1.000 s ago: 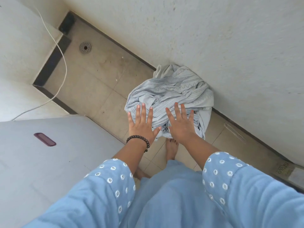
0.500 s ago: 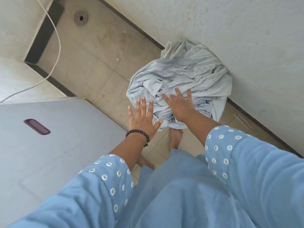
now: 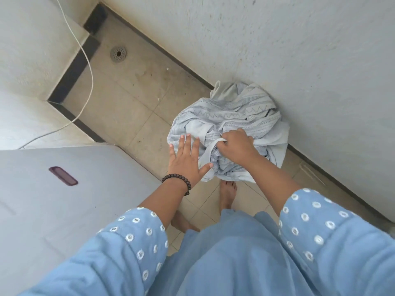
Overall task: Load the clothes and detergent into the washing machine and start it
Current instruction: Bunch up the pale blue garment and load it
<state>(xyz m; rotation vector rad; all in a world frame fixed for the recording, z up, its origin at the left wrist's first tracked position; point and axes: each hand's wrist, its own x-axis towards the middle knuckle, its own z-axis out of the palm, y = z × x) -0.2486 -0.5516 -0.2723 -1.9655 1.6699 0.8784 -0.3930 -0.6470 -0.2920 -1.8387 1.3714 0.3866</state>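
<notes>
A heap of pale grey-blue patterned clothes (image 3: 233,116) lies on the tiled floor against the right wall. My right hand (image 3: 237,146) grips a fold of the cloth at the middle of the heap, fingers curled into it. My left hand (image 3: 186,161), with a dark bead bracelet at the wrist, is spread flat with straight fingers at the heap's left edge; whether it touches the cloth I cannot tell. The washing machine's closed grey lid (image 3: 53,201) with a dark recessed handle (image 3: 63,175) fills the lower left. No detergent is in view.
A floor drain (image 3: 118,53) sits in the far corner of the beige tiles. A white cable (image 3: 85,60) hangs along the left wall. My bare feet (image 3: 227,195) stand just below the heap. Textured walls close in on the left and right.
My right hand went from flat and open above the heap to gripping a fold of cloth. My left hand stayed spread beside the heap.
</notes>
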